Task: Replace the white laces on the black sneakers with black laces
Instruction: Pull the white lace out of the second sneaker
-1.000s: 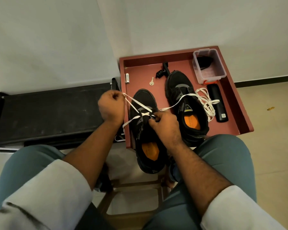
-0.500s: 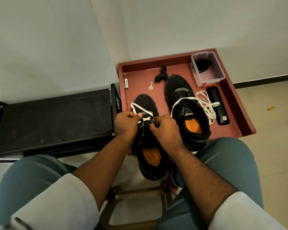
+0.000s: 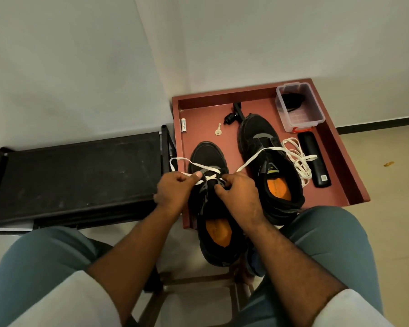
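While the left hand point(image 3: 175, 188) is pinching the white lace point(image 3: 200, 166) between thumb and curled fingers, the right hand point(image 3: 237, 193) is gripping the same lace at the eyelets of the near black sneaker point(image 3: 213, 208) — its heel is overhanging the red tray point(image 3: 335, 147). Beyond, the second sneaker point(image 3: 269, 166) is lying unlaced, a loose white lace point(image 3: 298, 159) piling beside it — the small battery's point(image 3: 184, 125) printing is showing too small to read.

We can read nothing for certain: the small white battery point(image 3: 184, 125) carries dark lettering too small to make out, and the black remote point(image 3: 314, 159) bears an unreadable white code square.
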